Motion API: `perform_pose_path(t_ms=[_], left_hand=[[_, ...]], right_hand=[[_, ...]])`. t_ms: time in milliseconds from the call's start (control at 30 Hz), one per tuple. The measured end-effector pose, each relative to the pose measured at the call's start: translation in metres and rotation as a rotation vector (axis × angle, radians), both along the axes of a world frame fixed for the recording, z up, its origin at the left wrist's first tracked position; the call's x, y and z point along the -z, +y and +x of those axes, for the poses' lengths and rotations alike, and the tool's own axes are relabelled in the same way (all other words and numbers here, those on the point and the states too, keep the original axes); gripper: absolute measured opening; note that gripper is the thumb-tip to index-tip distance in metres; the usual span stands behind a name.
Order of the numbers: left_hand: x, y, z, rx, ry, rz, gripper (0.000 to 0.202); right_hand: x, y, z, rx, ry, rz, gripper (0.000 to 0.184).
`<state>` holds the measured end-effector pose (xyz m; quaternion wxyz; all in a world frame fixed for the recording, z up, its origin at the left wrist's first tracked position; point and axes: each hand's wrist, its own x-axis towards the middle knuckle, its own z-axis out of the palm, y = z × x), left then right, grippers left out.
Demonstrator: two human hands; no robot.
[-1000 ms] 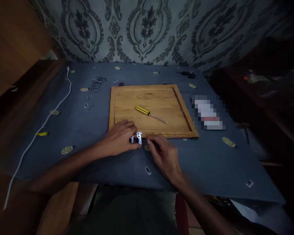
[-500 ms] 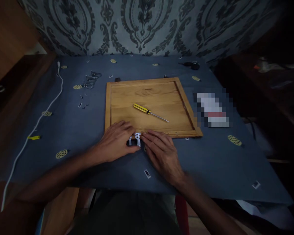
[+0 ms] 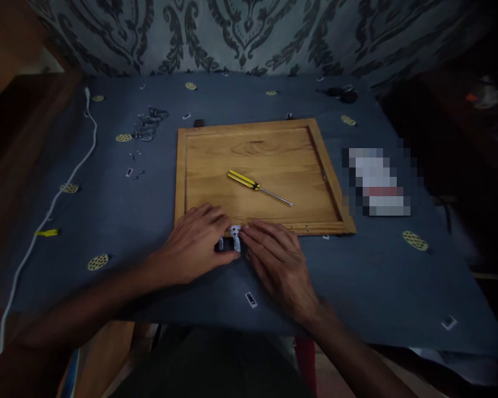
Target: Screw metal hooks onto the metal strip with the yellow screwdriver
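Silvery metal bracket [image 3: 235,239] sits at the near edge of our wooden panel [image 3: 216,157], left of that edge's middle. Our left hand [image 3: 199,239] has it: thumb on the near side, fingers over the panel's frame, grip closed around the part. A dark gap shows between the bracket's two bright pieces; can't tell if the bracket lies flush on the wood.

Our right hand [image 3: 279,260] is just right of it, fingers together and bent, fingertips at the near rail next to the bracket. Can't tell whether we pinch something small under those fingers; they hide the spot. Small dark holes show in the rail to the right of that hand.

Panel lies flat, raised frame up, on our blue-grey tablecloth [image 3: 357,293]. Yellow-and-black screwdriver [image 3: 255,186] rests on the panel face, handle to the far left, tip toward near right.

Left of the panel we have a few small screws [image 3: 136,175] scattered, with a cluster of metal fittings [image 3: 148,126] beyond them. White cable [image 3: 77,166] runs down the left side, a yellow tab [image 3: 47,232] touching it. Pixelated pale item [image 3: 379,185] lies right of the panel; unreadable.
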<state>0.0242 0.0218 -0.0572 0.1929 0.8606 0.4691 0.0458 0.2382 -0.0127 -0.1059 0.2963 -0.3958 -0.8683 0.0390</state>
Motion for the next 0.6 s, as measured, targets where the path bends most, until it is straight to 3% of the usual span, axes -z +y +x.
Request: perform_pose_path(t_ms=[600], left_hand=[[-0.0035, 0.0014, 0.0002, -0.004, -0.016, -0.068, 0.032]], right_hand=[[0.0041, -0.0008, -0.0012, -0.03, 0.003, -0.032, 0.043]])
